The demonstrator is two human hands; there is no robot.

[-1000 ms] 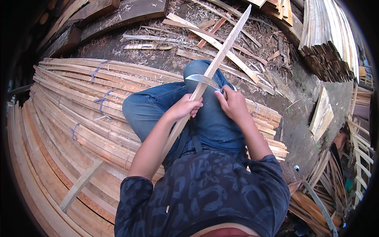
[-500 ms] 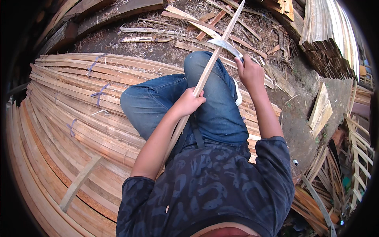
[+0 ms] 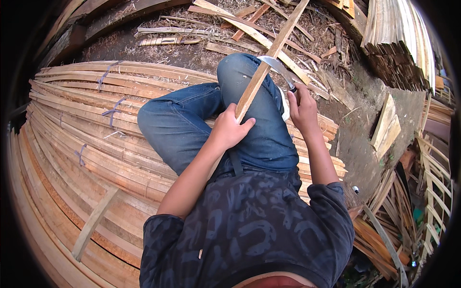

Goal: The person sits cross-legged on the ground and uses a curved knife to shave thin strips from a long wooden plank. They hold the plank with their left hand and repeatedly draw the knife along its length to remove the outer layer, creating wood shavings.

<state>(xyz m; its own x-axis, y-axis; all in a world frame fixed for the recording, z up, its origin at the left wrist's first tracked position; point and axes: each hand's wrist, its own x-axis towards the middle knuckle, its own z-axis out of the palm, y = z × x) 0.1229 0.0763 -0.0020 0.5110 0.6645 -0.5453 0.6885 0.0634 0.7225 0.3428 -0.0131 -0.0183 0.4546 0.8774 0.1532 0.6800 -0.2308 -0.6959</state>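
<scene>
The left hand (image 3: 229,128) has its fingers curled tight around a long, narrow bamboo strip (image 3: 261,77), pinning it against the thigh of blue jeans (image 3: 192,125). The right hand (image 3: 302,108) is wrapped in a fist around the handle of a curved knife (image 3: 278,69), whose pale blade arcs leftward and touches the strip just above the raised knee.

Half a second ago the right arm was stretched further out, with the blade high up the strip; a second ago it sat low, close to the left hand. Now the knife has come part of the way back down, which suggests repeated strokes along the same length, shaving or trimming its edge. The left hand's hold has not moved.

The strip runs diagonally from the lap up and to the right, its far end passing out of the top of the view. The person sits on a broad stack of bundled bamboo slats (image 3: 86,134), some tied with thin blue-grey bands. Loose offcuts and shavings (image 3: 240,24) litter the dark ground ahead. More cut slats (image 3: 398,43) are piled at the upper right.
</scene>
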